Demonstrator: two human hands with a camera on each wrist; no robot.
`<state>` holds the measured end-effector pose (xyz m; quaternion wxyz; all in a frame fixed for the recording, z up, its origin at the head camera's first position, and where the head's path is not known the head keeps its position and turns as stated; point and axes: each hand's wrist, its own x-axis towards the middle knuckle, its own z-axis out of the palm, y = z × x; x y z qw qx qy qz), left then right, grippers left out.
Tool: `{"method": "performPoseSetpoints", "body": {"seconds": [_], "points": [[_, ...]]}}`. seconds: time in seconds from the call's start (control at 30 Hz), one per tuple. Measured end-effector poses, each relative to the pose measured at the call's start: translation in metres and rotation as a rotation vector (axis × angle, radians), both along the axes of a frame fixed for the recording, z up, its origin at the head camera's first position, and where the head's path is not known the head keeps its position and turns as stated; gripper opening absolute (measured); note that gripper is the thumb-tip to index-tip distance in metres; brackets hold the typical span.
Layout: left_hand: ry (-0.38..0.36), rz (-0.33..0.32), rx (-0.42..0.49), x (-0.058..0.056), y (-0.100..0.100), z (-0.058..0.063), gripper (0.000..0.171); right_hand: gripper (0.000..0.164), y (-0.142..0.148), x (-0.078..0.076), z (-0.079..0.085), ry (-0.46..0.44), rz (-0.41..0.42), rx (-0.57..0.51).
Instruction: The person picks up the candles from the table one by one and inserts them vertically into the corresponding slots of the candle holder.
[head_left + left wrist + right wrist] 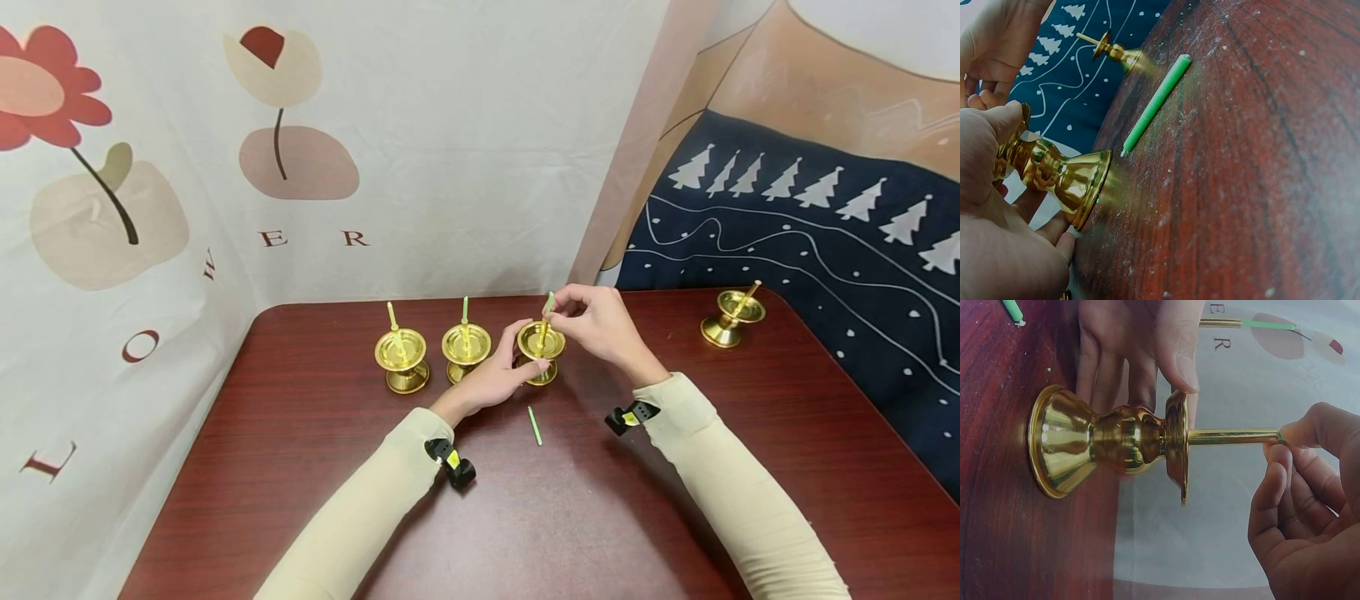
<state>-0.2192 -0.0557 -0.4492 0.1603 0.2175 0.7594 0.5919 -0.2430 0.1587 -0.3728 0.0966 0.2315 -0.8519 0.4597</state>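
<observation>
Against a white cloth [465, 167] printed with flowers [277, 83], two hands tend a gold candle holder on a desk [300, 467].
Along the far part of the reddish-brown desk, the left hand [491, 379] grips the gold candle holder [1124, 439], rightmost in a row of three, its thumb touching the dish [1184, 494]; the right hand [600, 325] pinches a slim green candle [551, 302] at the tip of that holder's tube [1232, 437]; the left holder [407, 380] and the middle holder [455, 372] stand near each other, each with a candle upright; the lone holder [722, 333] stands well apart at the right, a thin rod [748, 296] rising from it; a loose candle [535, 426], also green, lies on the desk just nearer the person than the gripped holder.
</observation>
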Motion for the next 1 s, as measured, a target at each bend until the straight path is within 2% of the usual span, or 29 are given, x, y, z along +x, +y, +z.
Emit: {"method": "performPoseSetpoints", "body": {"seconds": [0.13,0.53,0.8,1.0], "points": [[-0.001,0.003,-0.004,0.0004,-0.0001,-0.0002,0.079,0.008,-0.0002,0.001,-0.0007,-0.028,-0.008,-0.013],[-0.006,-0.007,-0.017,-0.0007,-0.0004,-0.0011,0.08,0.007,0.0017,-0.0012,-0.0012,-0.019,0.012,-0.011],[-0.003,-0.004,0.009,-0.0004,-0.0002,-0.0007,0.078,0.006,0.0035,-0.0016,0.0011,-0.015,0.023,-0.016],[-0.013,-0.001,0.003,-0.0003,-0.0004,0.0002,0.078,0.005,0.0032,-0.0013,0.0006,0.051,0.024,-0.015]]}}
